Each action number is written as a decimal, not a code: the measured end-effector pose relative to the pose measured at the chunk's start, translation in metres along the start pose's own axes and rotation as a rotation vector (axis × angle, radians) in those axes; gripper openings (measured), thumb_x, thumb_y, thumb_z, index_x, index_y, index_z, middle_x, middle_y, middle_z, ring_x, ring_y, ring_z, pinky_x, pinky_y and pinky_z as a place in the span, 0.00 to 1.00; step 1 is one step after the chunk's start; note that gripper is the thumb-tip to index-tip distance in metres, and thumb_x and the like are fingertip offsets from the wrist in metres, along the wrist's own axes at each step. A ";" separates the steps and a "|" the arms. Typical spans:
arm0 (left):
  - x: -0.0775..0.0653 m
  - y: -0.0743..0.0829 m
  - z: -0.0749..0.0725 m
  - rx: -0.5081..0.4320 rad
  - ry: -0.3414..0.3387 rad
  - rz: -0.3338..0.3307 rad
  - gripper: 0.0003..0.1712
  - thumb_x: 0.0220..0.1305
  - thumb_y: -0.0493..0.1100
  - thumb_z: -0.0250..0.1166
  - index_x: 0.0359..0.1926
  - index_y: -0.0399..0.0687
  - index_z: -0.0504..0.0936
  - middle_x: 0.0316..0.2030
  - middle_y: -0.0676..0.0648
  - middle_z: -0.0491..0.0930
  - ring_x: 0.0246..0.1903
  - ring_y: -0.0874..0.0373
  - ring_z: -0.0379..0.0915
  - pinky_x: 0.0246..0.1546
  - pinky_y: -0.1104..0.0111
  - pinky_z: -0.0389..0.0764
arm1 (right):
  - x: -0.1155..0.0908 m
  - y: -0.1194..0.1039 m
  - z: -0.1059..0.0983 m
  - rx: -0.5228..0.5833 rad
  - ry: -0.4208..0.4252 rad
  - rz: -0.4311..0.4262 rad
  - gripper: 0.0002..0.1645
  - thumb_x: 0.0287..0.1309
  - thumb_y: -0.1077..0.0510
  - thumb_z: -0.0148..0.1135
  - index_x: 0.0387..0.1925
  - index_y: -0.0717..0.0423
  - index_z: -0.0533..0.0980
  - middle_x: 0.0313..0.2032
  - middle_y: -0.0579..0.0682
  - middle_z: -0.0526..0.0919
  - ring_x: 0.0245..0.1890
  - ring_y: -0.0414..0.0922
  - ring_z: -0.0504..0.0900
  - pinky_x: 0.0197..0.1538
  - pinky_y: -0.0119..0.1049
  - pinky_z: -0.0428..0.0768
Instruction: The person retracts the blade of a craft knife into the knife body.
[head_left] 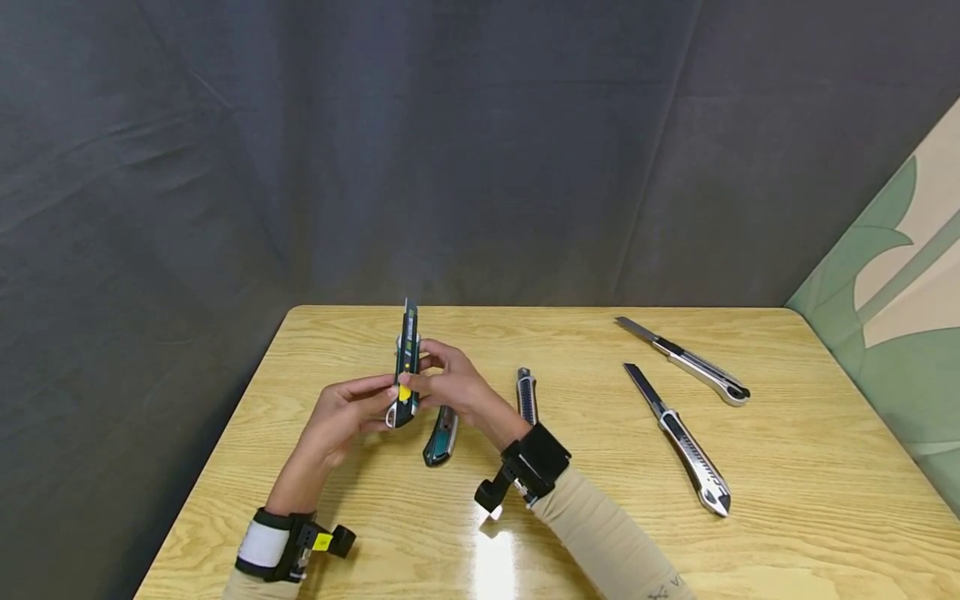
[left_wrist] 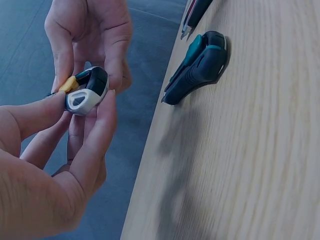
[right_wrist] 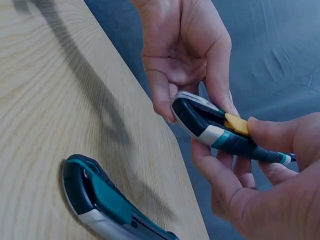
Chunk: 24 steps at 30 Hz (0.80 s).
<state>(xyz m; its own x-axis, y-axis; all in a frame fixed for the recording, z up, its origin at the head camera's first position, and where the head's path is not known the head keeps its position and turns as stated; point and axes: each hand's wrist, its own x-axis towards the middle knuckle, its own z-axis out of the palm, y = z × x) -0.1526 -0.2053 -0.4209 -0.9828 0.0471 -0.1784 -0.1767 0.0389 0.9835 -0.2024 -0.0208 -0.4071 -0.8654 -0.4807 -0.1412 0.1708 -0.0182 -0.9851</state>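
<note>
Both hands hold a dark snap-off utility knife (head_left: 408, 343) with a yellow slider (right_wrist: 236, 124) above the left part of the table, its blade end pointing away. My left hand (head_left: 347, 414) pinches the rear end between thumb and fingers. From the other side my right hand (head_left: 459, 385) grips the body, its thumb against the yellow slider and its fingers beneath. In the left wrist view the knife's pale butt end (left_wrist: 84, 101) faces the camera. On the table below lies a second knife, dark with a teal slider (right_wrist: 107, 195); in the head view the right hand partly covers it.
A silver-and-black utility knife (head_left: 527, 396) lies behind the right wrist, partly hidden. Two more knives with blades out, a nearer one (head_left: 693, 462) and a farther one (head_left: 701, 367), lie on the right of the wooden table (head_left: 585, 517). A dark curtain (head_left: 480, 167) hangs behind.
</note>
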 end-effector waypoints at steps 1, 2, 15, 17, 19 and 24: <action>0.000 0.000 0.000 0.000 -0.001 0.001 0.24 0.58 0.44 0.67 0.54 0.40 0.79 0.45 0.48 0.84 0.39 0.51 0.80 0.30 0.64 0.87 | 0.000 0.000 0.000 0.004 0.002 0.000 0.18 0.54 0.61 0.66 0.48 0.52 0.76 0.44 0.61 0.72 0.32 0.48 0.81 0.44 0.61 0.82; 0.000 0.000 -0.001 0.000 -0.005 0.000 0.24 0.57 0.45 0.67 0.54 0.40 0.79 0.45 0.48 0.84 0.39 0.51 0.80 0.30 0.64 0.87 | 0.000 0.001 0.000 0.005 0.003 -0.001 0.18 0.54 0.61 0.66 0.48 0.52 0.76 0.44 0.61 0.72 0.32 0.48 0.81 0.44 0.61 0.82; 0.000 0.000 -0.002 -0.033 -0.024 -0.004 0.25 0.57 0.44 0.68 0.55 0.37 0.78 0.44 0.49 0.84 0.39 0.50 0.80 0.31 0.63 0.87 | 0.000 0.002 0.000 -0.014 -0.013 -0.002 0.25 0.49 0.63 0.70 0.50 0.45 0.75 0.45 0.61 0.72 0.33 0.50 0.81 0.42 0.56 0.84; 0.000 0.000 -0.003 -0.032 -0.022 -0.004 0.26 0.57 0.44 0.68 0.55 0.37 0.78 0.45 0.48 0.83 0.39 0.50 0.80 0.30 0.63 0.87 | 0.000 0.002 0.001 -0.011 -0.018 -0.005 0.26 0.48 0.63 0.70 0.51 0.45 0.75 0.45 0.62 0.72 0.33 0.51 0.81 0.42 0.56 0.84; 0.000 0.000 -0.003 -0.028 -0.022 -0.010 0.26 0.57 0.44 0.68 0.55 0.37 0.78 0.47 0.48 0.82 0.40 0.50 0.80 0.30 0.64 0.87 | 0.000 0.003 0.001 -0.015 -0.024 -0.003 0.28 0.48 0.64 0.70 0.52 0.45 0.74 0.46 0.62 0.72 0.33 0.51 0.81 0.43 0.57 0.84; 0.000 -0.001 -0.005 -0.031 -0.024 -0.018 0.28 0.56 0.45 0.69 0.56 0.37 0.77 0.48 0.45 0.81 0.41 0.50 0.79 0.31 0.65 0.87 | -0.001 0.002 0.001 -0.030 -0.057 -0.002 0.32 0.48 0.64 0.70 0.55 0.47 0.72 0.49 0.66 0.71 0.34 0.49 0.81 0.48 0.63 0.80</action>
<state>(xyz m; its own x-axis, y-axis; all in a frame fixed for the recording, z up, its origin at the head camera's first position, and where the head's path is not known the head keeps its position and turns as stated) -0.1523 -0.2099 -0.4221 -0.9780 0.0708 -0.1961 -0.1960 0.0086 0.9806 -0.2010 -0.0214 -0.4089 -0.8375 -0.5296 -0.1346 0.1543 0.0073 -0.9880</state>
